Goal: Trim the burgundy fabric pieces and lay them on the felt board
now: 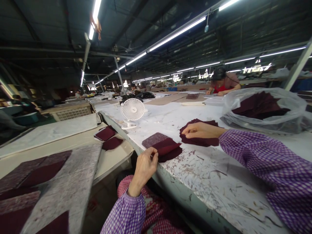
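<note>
Nearside of the desk fan (133, 109), we judge the maroon fabric panel (168, 147) limp, light, best edge-held: left hand (143, 165) pinches its edge, right hand (201, 129) has fingers together.

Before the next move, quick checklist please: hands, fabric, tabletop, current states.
1. Left hand has a grip on the maroon fabric: ok, pinched at its edge.
2. Right hand has a grip on the maroon stack: cannot tell, hand is over it.
3. Stack edges even: not ok, ragged.
4. White tabletop free of scraps: not ok, scattered.
5. Fan clear of both hands: ok, stands apart.
</note>
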The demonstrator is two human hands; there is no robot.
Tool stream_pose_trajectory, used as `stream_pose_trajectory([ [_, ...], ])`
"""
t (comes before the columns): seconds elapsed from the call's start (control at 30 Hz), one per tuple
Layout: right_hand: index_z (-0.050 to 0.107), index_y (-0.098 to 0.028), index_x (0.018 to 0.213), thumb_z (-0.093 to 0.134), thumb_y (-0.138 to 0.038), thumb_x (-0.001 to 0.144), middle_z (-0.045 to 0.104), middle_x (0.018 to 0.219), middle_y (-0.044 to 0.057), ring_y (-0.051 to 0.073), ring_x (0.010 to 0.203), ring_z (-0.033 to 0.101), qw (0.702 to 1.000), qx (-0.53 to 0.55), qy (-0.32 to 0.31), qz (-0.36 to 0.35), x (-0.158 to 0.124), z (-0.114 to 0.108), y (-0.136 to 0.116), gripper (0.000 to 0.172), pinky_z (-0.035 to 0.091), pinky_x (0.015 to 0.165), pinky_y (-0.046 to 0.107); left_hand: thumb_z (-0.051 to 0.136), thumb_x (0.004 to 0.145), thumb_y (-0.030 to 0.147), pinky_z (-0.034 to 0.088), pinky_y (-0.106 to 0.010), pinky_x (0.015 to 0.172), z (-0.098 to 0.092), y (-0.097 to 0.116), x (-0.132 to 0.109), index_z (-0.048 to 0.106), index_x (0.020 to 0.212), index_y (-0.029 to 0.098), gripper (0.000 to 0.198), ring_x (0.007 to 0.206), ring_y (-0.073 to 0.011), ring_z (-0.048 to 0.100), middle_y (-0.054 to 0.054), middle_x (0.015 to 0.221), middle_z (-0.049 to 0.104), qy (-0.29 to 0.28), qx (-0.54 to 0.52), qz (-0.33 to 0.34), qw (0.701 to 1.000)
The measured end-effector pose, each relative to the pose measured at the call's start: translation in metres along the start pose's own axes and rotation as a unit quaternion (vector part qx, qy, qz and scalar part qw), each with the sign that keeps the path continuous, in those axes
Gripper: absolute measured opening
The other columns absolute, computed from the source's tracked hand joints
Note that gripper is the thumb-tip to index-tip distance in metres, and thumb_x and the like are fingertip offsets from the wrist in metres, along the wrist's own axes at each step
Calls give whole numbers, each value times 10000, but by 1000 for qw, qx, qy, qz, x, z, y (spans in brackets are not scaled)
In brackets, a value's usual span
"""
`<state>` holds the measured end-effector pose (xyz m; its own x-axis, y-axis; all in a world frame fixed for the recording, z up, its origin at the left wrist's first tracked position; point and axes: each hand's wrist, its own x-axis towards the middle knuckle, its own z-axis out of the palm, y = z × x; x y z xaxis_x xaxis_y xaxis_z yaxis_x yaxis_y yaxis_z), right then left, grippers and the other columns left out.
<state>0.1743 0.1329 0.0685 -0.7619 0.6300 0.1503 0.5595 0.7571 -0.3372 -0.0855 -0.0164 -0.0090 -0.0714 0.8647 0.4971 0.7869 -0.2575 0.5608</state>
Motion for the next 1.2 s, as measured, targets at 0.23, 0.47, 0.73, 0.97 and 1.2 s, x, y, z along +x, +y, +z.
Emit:
stream_pose_trajectory([
  [0.23,702,-206,882,529,-263,845,680,806,28,164,745,604,985,-128,-15,-117,17,35,-53,186,409,674,262,475,848,397,430,-270,598,1,12,5,530,907,185,227,624,-160,601,-9,735,639,-13,50,2,999],
  [0.47,579,-170,1105,415,-278,913,651,881,39,125,687,606,982,96,144,-75,20,50,-60,275,471,665,259,410,881,256,409,-302,622,13,28,26,595,839,178,206,748,-243,644,-105,828,677,-27,210,1,977],
  [0.73,645,-146,949,458,-273,915,622,953,88,201,876,559,969,-177,84,-147,17,71,-52,229,406,815,354,341,896,280,325,-259,563,10,-1,37,562,626,173,364,607,-178,578,-41,582,598,25,95,-83,992],
  [0.97,633,-136,883,391,-313,955,619,893,88,194,863,521,946,-190,182,-188,15,50,-73,308,383,811,350,403,858,255,316,-253,560,16,7,36,526,606,181,291,590,-163,541,-19,562,554,-17,96,-53,994],
  [1.2,611,-90,1110,449,-260,927,620,1117,118,210,997,554,965,-185,47,-180,19,76,-54,298,414,914,353,420,782,284,405,-239,560,6,-19,42,470,595,185,218,577,-146,529,1,547,518,179,-197,-190,945],
])
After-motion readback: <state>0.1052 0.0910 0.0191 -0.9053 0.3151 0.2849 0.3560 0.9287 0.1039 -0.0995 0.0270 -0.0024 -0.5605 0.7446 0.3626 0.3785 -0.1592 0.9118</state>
